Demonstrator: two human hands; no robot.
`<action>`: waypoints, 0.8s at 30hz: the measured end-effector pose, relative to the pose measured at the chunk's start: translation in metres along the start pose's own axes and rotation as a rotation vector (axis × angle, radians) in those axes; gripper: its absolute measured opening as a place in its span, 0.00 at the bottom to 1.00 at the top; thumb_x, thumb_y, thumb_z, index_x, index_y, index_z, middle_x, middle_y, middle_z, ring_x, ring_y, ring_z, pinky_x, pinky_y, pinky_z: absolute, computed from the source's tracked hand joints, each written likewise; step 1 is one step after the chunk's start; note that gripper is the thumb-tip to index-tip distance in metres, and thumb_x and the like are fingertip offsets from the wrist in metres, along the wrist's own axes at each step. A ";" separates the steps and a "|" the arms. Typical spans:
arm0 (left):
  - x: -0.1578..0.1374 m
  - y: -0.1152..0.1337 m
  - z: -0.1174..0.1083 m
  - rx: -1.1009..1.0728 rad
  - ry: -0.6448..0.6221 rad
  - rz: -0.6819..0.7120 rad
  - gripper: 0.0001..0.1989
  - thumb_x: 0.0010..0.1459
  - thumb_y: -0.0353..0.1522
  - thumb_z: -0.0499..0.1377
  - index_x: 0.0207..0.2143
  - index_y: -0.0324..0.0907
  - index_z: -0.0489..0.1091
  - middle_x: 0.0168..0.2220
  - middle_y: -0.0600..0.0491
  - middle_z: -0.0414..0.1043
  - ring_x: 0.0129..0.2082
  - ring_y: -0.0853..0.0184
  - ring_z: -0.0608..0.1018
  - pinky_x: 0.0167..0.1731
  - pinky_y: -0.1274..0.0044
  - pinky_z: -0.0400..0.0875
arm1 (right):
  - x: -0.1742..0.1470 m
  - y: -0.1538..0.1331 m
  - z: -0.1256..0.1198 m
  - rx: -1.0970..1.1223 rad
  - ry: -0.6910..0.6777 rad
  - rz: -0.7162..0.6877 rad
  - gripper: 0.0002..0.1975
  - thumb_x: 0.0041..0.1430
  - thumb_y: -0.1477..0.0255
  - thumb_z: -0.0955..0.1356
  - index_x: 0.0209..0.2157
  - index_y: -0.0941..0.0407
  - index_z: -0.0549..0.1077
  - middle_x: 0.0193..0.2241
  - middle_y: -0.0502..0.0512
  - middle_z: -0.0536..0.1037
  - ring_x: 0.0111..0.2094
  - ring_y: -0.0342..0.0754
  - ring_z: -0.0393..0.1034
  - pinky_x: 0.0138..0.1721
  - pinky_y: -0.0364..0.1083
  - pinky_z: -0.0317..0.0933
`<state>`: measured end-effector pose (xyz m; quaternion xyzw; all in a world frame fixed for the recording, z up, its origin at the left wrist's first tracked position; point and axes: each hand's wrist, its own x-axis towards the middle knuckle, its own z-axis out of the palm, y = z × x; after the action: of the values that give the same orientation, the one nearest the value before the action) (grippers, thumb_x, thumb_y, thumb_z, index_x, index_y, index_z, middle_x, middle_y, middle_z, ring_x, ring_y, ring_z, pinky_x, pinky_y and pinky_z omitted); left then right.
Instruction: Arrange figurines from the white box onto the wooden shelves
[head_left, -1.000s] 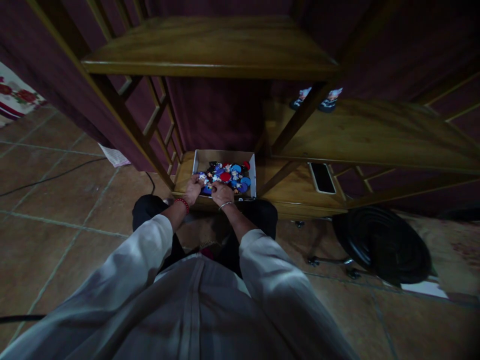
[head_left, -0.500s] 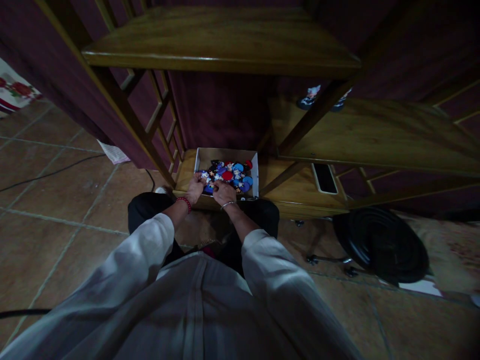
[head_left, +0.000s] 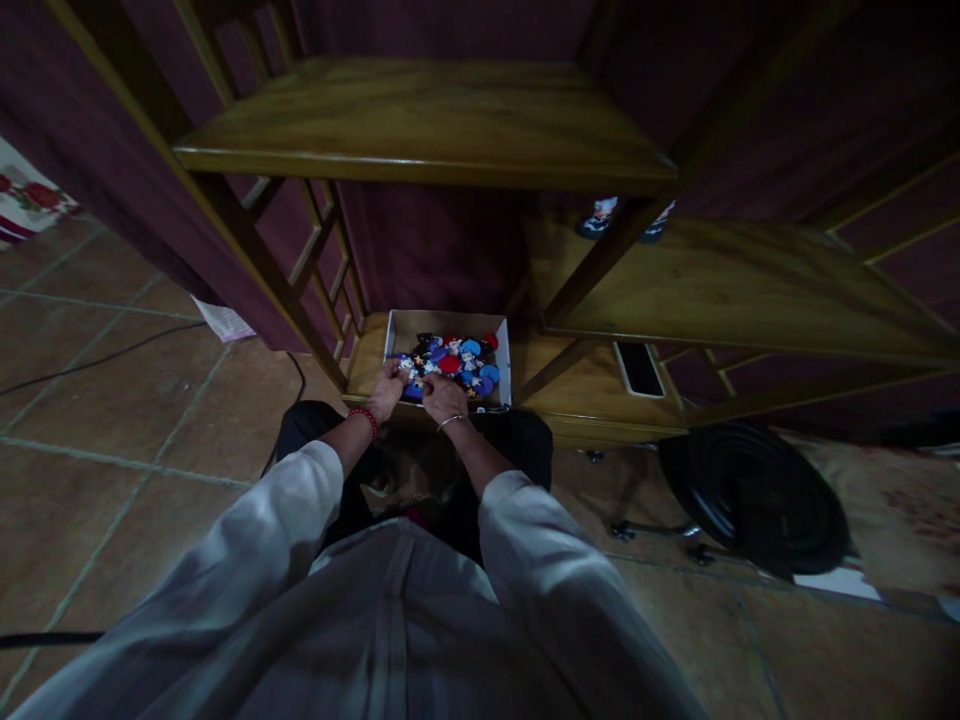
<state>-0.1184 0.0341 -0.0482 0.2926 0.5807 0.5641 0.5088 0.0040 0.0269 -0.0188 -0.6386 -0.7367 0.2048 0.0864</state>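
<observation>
A shallow open cardboard box (head_left: pixel 504 365) sits on the low wooden shelf, filled with a jumble of small colourful figurines (head_left: pixel 450 364) in blue, red, black and white. My left hand (head_left: pixel 386 388), with a red bead bracelet at the wrist, is at the box's near left corner, fingers closed at a small white and purple piece. Beside it my right hand (head_left: pixel 445 396), wearing a silver bangle, reaches over the near edge with its fingers pinched together. What the right fingers hold, if anything, is too small and dark to make out.
Above the box is a wooden shelf board (head_left: pixel 427 125), with slanting posts at both sides. A dark-screened phone (head_left: pixel 639 370) lies on the low shelf to the right. A black round stool seat (head_left: pixel 754 500) stands on the tiled floor at right. Cables run along the floor at left.
The view has tilted upward a little, so the shelf and box appear lower. Both hands stay at the near edge of the box in nearly the same pose.
</observation>
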 end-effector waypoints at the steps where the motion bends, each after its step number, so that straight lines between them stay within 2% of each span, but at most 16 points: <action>1: -0.001 0.001 0.000 -0.002 -0.001 -0.004 0.08 0.47 0.25 0.57 0.32 0.42 0.65 0.23 0.60 0.65 0.23 0.76 0.68 0.29 0.82 0.64 | 0.000 0.000 -0.001 0.001 -0.005 0.007 0.14 0.57 0.70 0.58 0.42 0.50 0.71 0.39 0.52 0.76 0.40 0.46 0.69 0.40 0.43 0.60; 8: -0.005 0.005 -0.001 0.054 -0.058 -0.015 0.11 0.47 0.27 0.59 0.36 0.42 0.67 0.24 0.59 0.66 0.24 0.77 0.68 0.28 0.83 0.63 | 0.006 0.000 -0.004 0.030 -0.069 0.050 0.14 0.58 0.66 0.58 0.41 0.49 0.72 0.40 0.51 0.76 0.41 0.46 0.70 0.40 0.43 0.60; 17: -0.010 0.012 0.005 0.052 0.001 -0.039 0.10 0.44 0.25 0.59 0.32 0.40 0.69 0.23 0.59 0.65 0.23 0.76 0.68 0.29 0.83 0.63 | 0.006 0.001 -0.004 0.053 -0.065 0.021 0.12 0.57 0.65 0.60 0.39 0.48 0.73 0.41 0.48 0.76 0.42 0.45 0.69 0.41 0.42 0.60; 24: -0.011 0.014 0.005 0.071 0.022 -0.051 0.09 0.42 0.26 0.60 0.31 0.41 0.69 0.23 0.59 0.66 0.24 0.75 0.68 0.29 0.83 0.63 | 0.004 -0.001 -0.004 0.019 -0.049 0.009 0.13 0.58 0.66 0.60 0.40 0.50 0.72 0.40 0.50 0.76 0.42 0.45 0.69 0.41 0.41 0.59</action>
<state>-0.1135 0.0286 -0.0311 0.2895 0.6131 0.5331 0.5061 0.0041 0.0320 -0.0160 -0.6358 -0.7338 0.2278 0.0734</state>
